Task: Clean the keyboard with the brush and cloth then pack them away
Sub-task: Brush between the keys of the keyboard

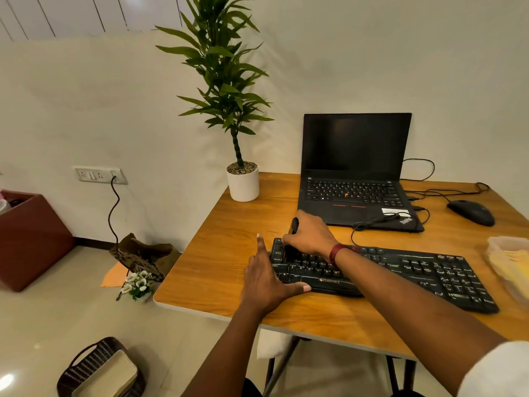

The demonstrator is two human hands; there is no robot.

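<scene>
**Brushing under way at the keyboard's left end**

The keyboard (400, 270), black and full-size, lies flat on the wooden tabletop (229, 253), near its front edge and angled slightly. Its cable runs back toward the laptop (355, 173).

The brush (294, 224) stands at the keyboard's upper-left corner. Only the dark top of the handle shows; the bristle end is hidden under the palm.

The right hand (310, 236) is wrapped round the brush handle, fingers curled, held over the top-left keys.

The left hand (266, 279) holds nothing. Its fingers lie straight against the keyboard's left edge, with the thumb spread along the front edge.

Handling, by judgement: the keyboard is light, stiff plastic and likely to slide on the smooth wood, so bracing it at the corner is sound. The keycaps are the weak point. Take hold by the casing edges, not the keys, and mind the cable.

Outward: a mouse (471, 212) sits right of the laptop. A translucent container (509, 262) at the right edge holds something yellow, which I cannot confirm as the cloth. A potted plant (243, 183) stands at the rear left corner.
</scene>
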